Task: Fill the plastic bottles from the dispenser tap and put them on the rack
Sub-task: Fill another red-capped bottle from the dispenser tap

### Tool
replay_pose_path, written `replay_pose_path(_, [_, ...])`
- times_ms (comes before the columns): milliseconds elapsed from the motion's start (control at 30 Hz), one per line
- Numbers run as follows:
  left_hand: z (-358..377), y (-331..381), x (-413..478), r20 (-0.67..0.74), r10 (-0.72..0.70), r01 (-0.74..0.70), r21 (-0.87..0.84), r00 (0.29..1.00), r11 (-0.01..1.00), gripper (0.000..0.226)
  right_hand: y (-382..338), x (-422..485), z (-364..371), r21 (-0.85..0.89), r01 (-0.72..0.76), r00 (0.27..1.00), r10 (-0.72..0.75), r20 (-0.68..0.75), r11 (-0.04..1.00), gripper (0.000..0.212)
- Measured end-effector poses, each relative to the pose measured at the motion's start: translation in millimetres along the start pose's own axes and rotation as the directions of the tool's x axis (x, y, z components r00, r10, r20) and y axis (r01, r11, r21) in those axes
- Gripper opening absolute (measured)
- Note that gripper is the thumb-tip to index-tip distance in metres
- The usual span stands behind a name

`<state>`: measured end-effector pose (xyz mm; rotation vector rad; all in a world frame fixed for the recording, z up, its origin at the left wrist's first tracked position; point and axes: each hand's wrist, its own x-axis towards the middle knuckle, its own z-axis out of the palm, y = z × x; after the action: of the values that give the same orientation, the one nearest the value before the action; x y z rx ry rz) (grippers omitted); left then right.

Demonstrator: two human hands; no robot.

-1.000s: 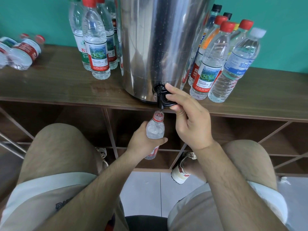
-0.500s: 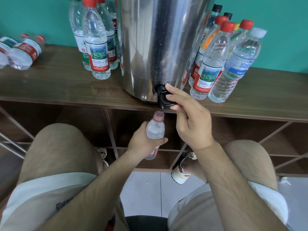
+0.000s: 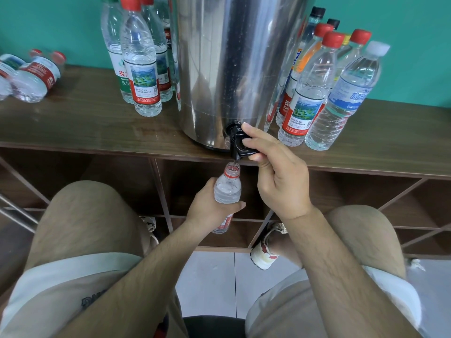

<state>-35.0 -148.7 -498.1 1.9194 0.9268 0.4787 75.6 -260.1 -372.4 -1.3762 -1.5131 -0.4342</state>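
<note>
A tall steel dispenser stands on the wooden rack top, its black tap jutting over the front edge. My right hand pinches the tap lever between thumb and fingers. Directly under the spout, my left hand grips a small uncapped plastic bottle with a red neck ring, held upright. Water stands high in the bottle, near its shoulder.
Several capped bottles stand left of the dispenser and right of it. Three small bottles lie on their sides at far left. Open rack compartments run below the top. My knees flank the hands.
Both hands and the bottle stay in the same place. The water level in the bottle may have risen slightly.
</note>
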Motion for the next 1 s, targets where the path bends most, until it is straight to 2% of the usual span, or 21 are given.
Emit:
replay_pose_path(700, [0.8,-0.9,-0.3,-0.003,-0.005,0.005,-0.003,1.000,1.000,0.062,1.4,-0.7,-0.4,0.006,0.013,1.000,-0.013,0.000,1.000,0.032])
replay_pose_path(1000, [0.9,-0.4,-0.4,0.000,0.002,-0.002,-0.009,1.000,1.000,0.063,1.9,-1.1,-1.3,-0.018,0.025,1.000,-0.025,-0.001,1.000,0.043])
